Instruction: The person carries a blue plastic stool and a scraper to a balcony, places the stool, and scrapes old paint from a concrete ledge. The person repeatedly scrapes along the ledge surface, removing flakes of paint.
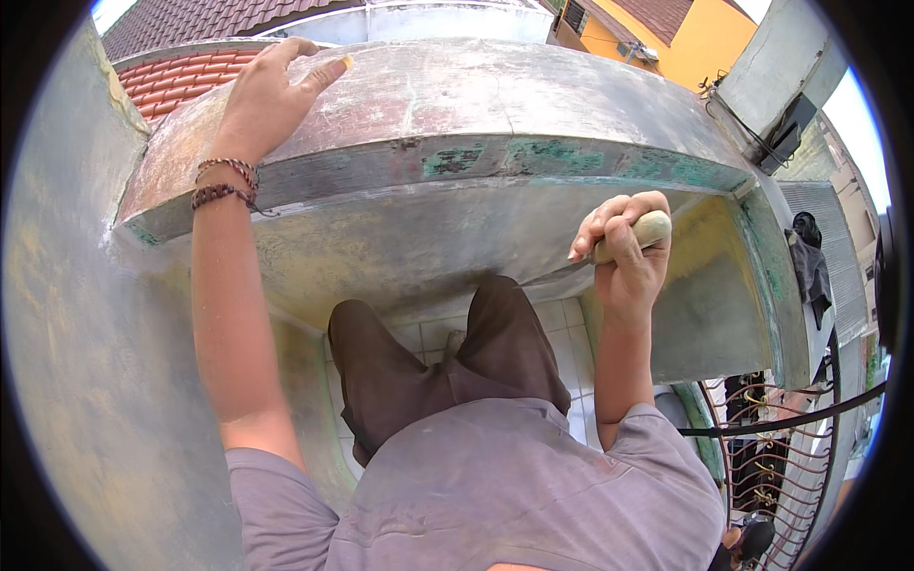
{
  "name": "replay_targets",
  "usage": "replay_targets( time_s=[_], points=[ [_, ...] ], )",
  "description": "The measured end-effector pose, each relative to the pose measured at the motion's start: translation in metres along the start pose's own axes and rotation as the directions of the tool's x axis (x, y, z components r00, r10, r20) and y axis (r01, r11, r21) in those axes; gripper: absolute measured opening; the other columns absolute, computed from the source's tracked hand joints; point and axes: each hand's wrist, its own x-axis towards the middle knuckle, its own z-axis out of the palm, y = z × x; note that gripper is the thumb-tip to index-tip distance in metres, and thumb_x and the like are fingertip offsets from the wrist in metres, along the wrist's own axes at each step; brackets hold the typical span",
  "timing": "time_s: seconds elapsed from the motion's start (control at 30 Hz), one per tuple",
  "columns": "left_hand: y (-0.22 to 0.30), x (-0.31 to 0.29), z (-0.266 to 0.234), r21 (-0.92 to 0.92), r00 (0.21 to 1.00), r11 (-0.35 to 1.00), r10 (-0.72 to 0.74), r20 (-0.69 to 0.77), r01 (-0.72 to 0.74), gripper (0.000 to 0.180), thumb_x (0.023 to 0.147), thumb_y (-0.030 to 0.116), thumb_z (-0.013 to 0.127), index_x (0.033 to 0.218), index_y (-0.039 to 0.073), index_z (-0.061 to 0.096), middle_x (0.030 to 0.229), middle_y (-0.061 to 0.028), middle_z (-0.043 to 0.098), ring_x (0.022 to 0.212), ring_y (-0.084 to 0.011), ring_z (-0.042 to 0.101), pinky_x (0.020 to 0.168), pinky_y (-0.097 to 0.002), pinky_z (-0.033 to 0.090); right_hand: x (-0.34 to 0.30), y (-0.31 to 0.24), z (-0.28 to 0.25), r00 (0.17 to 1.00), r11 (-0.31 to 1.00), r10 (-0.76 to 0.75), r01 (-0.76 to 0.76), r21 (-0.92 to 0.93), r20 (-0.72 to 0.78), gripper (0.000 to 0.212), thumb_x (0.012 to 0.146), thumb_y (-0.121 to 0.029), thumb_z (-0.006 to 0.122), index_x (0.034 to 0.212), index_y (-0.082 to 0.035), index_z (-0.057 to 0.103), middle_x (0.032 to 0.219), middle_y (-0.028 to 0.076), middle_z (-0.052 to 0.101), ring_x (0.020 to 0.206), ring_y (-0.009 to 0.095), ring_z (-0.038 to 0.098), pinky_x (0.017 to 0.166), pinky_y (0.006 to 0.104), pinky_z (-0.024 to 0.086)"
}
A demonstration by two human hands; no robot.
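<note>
My left hand [271,95] lies flat, fingers spread, on top of a weathered concrete parapet [476,105], with beaded bracelets on its wrist. My right hand [624,252] grips the pale wooden handle of a scraper [609,249]. The thin metal blade points left and touches the parapet's inner face [400,247], just below a ledge with flaking green paint. My dark trousers and grey shirt fill the lower middle.
A grey plastered wall [86,333] rises at the left. White floor tiles [562,333] show near my legs. An iron railing [771,438] and a dark cable stand at the lower right. Red tiled roofs [171,76] and a yellow house [685,38] lie beyond the parapet.
</note>
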Motion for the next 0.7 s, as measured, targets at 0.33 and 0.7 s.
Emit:
replay_targets(
  time_s=[0.33,0.7],
  points=[
    [0.001,0.009,0.028,0.215,0.916,0.975,-0.130,0.380,0.049,0.074,0.095,0.071,0.032,0.153,0.025,0.034,0.162,-0.0034,0.026,0.150,-0.0231,0.021,0.124,-0.0410,0.017,0.077,-0.052,0.006,0.775,0.948,-0.302,0.181,0.262,0.555,0.068,0.097,-0.067,0.028,0.099,-0.010,0.065,0.069,0.003,0.052,0.055,0.015,0.043,0.057,0.0310,0.037],
    [-0.003,0.003,0.026,0.088,0.956,0.992,-0.108,0.272,0.087,0.077,0.092,0.068,0.046,0.145,0.012,0.048,0.152,-0.0126,0.043,0.143,-0.0292,0.036,0.118,-0.0403,0.029,0.068,-0.020,0.016,0.774,0.897,-0.442,0.364,0.252,0.454,0.064,0.098,-0.061,0.024,0.106,-0.010,0.063,0.072,0.004,0.052,0.054,0.014,0.042,0.053,0.0311,0.035]
  ],
)
